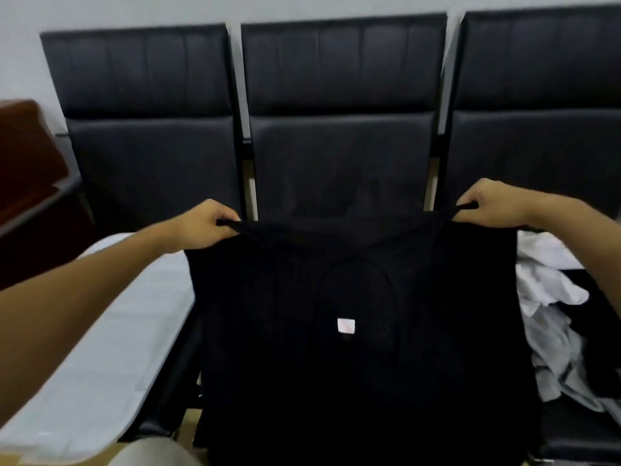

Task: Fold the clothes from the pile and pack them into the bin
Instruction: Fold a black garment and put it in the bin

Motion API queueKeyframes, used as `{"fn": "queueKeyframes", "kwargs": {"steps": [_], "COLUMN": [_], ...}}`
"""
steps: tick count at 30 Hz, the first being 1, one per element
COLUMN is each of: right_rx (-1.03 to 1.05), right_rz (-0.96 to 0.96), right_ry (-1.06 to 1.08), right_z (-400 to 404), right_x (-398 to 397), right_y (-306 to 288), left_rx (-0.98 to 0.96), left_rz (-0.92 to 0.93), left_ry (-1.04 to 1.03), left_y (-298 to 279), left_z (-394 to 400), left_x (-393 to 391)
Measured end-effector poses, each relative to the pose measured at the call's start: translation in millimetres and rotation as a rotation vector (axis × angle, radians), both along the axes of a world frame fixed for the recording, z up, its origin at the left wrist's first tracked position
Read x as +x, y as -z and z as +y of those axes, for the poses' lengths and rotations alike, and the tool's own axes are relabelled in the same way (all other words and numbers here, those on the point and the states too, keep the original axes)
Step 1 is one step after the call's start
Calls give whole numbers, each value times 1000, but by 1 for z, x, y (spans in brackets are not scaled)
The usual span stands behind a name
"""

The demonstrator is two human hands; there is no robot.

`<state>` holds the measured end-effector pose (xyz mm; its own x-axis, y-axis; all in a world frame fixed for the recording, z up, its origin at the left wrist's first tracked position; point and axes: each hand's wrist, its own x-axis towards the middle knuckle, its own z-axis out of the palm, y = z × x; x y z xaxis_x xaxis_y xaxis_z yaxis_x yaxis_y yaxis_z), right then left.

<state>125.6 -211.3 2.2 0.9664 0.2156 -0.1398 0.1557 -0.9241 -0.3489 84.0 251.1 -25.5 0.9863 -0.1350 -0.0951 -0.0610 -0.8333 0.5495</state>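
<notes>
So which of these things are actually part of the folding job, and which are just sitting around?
Part of the job:
- black shirt, held up at its top edge
- left hand and right hand, each pinching a corner
- pile of clothes on the right

Just lying about:
- row of black seats
- white sheet on the left
- brown furniture

No bin is visible.

Black padded seats (pixel 148 105), brown cabinet (pixel 27 163)

Waiting-room or office look: row of linked black padded seats (pixel 339 95) against plain wall (pixel 100 11).

Head view, forward-down, seemingly close.
</notes>
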Motion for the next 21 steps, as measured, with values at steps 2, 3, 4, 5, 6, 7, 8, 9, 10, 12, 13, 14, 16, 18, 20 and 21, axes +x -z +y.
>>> {"fn": "queueKeyframes", "kwargs": {"steps": [2, 3, 4, 5, 6, 7, 8, 9, 10, 12, 13, 14, 16, 18, 20, 21], "right_rx": [-92, -95, -90, -94, -103, -114, -132, -150, -150, -146, -147, -143, -142, -147, -166, -184], "right_rz": [-72, -89, -100, -111, -127, -146, -179, -216, -259, -299, -295, -293, -316, -365, -443, -448], "right_ry": [5, 10, 17, 32, 45, 73, 92, 111, 129, 122, 93, 47, -57, -131, -220, -259], "right_z": [7, 10, 11, 14, 14, 15, 15, 18, 20, 22, 22, 20, 18, 8, -9, -18], "right_x": [28, 40, 51, 58, 67, 75, 84, 89, 94, 95, 89, 81, 56, 18, -25, -49], "right_y": [43, 60, 76, 89, 99, 107, 112, 112, 113, 110, 108, 109, 114, 126, 148, 160], "left_rx": [162, 211, 234, 247, 269, 291, 308, 298, 259, 175, 157, 142, 80, -7, -23, -5], "left_rz": [-85, -118, -144, -167, -183, -203, -234, -254, -267, -318, -358, -391, -425, -411, -378, -352], "left_ry": [-30, -67, -104, -123, -131, -136, -141, -140, -130, -98, -74, -46, 26, 109, 209, 258], "left_y": [39, 55, 67, 75, 81, 87, 87, 87, 87, 84, 84, 86, 97, 114, 132, 141], "left_z": [-8, -9, -9, -10, -9, -7, -6, -4, -3, -2, -4, -5, -6, -6, -2, 2], "left_x": [25, 36, 46, 53, 61, 68, 74, 77, 79, 77, 71, 63, 34, -6, -53, -75]}}
